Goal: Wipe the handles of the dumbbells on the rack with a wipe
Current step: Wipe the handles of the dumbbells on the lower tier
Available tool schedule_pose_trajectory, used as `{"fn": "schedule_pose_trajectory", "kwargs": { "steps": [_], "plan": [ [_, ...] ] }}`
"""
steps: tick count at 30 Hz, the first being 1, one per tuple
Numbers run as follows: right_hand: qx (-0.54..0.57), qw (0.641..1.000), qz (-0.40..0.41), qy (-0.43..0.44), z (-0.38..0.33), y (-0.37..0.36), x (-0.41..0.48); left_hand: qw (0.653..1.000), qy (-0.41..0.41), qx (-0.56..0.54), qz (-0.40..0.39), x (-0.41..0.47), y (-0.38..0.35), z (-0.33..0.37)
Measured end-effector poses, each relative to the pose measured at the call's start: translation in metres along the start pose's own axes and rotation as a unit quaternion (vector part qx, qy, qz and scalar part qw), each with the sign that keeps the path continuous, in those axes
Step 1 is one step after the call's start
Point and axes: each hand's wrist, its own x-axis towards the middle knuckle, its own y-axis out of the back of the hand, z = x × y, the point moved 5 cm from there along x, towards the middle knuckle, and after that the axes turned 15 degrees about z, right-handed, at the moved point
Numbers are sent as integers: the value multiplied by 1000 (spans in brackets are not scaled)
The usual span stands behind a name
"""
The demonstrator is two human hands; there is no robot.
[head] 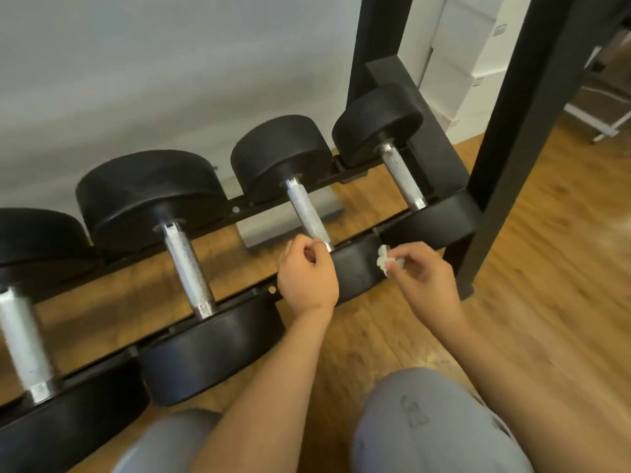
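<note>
Several black dumbbells with knurled silver handles lie across a low black rack (239, 295). My right hand (421, 279) pinches a small crumpled white wipe (386, 259) just above the near head of the third dumbbell. My left hand (307, 274) is loosely curled, holding nothing, beside the near end of that dumbbell's handle (307, 213). Further right lies another handle (403, 177); to the left are a handle (187, 268) and, at the frame edge, a handle (22, 339).
A black upright post (512, 138) of the rack frame stands at the right. Wooden floor (546, 268) spreads under and right of the rack. A grey wall is behind. My knees in grey shorts (437, 425) are at the bottom.
</note>
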Motion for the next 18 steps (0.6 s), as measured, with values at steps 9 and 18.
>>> {"fn": "schedule_pose_trajectory", "kwargs": {
  "steps": [9,18],
  "plan": [
    [29,999,-3,-18,5,-9,6,999,36,24,-10,-4,1,0],
    [98,991,7,-87,-5,-27,43,999,26,36,-14,-3,4,10]
  ]
}}
